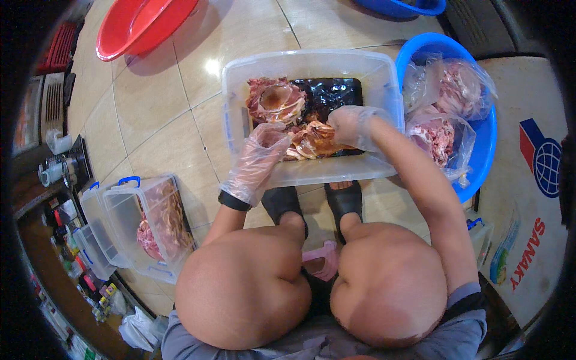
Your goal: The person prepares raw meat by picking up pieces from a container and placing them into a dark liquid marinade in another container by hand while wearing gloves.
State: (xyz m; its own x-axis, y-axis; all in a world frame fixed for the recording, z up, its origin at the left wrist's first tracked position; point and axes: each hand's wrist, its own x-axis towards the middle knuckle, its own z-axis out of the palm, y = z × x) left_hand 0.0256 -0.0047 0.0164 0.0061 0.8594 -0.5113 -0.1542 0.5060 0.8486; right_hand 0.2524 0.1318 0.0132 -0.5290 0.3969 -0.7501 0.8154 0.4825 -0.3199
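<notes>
Before me on the floor stands a clear plastic storage box with a dark liquid pooled in its bottom. My left hand, in a clear disposable glove, grips the near left end of a brown-coated piece of meat. At the other end of that piece, my right hand, gloved the same way, has its fingers curled on the meat. Behind my left hand lies a round heap of redder raw meat, with a hollow holding brownish liquid in its middle. The fingertips are partly hidden by the gloves and meat.
A blue tub with bagged raw meat touches the box's right side. Another clear box containing meat stands at left. A red basin lies at the far left. My feet in black sandals sit close to the box.
</notes>
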